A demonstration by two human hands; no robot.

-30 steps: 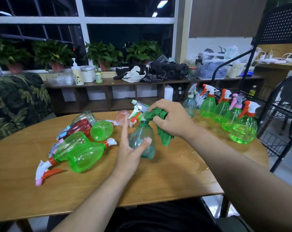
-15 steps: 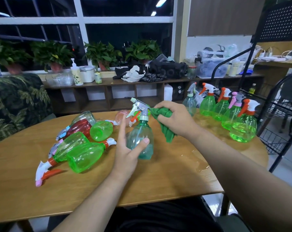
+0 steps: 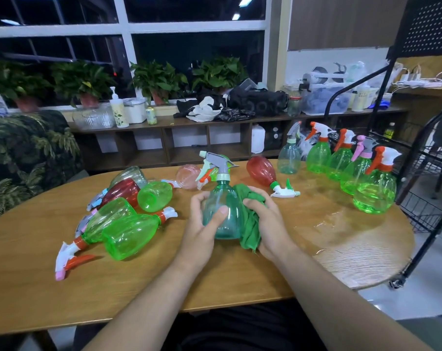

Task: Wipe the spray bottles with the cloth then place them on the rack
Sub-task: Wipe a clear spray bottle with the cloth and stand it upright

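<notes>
Now the right hand (image 3: 268, 224) clutching the cloth (image 3: 249, 224) has dropped from nozzle (image 3: 218, 160) to the teal bottle (image 3: 221, 198) belly, left hand (image 3: 201, 234) fingers wrapped round it; rack (image 3: 424, 206) soon, I'd guess.

Five spray bottles (image 3: 318, 158) lined up, one cloth (image 3: 249, 224), four potted plants (image 3: 159, 79)

Wooden table (image 3: 37, 287): toppled spray bottles (image 3: 128, 231) left, upright bottles (image 3: 374, 191) right, wet patch (image 3: 324, 220) nearby.

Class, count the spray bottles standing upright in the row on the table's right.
5. A pale teal plastic spray bottle stands farthest; then a first green plastic bottle, second green bottle, pink-triggered green bottle and nearest green bottle. Another may hide behind.
</notes>
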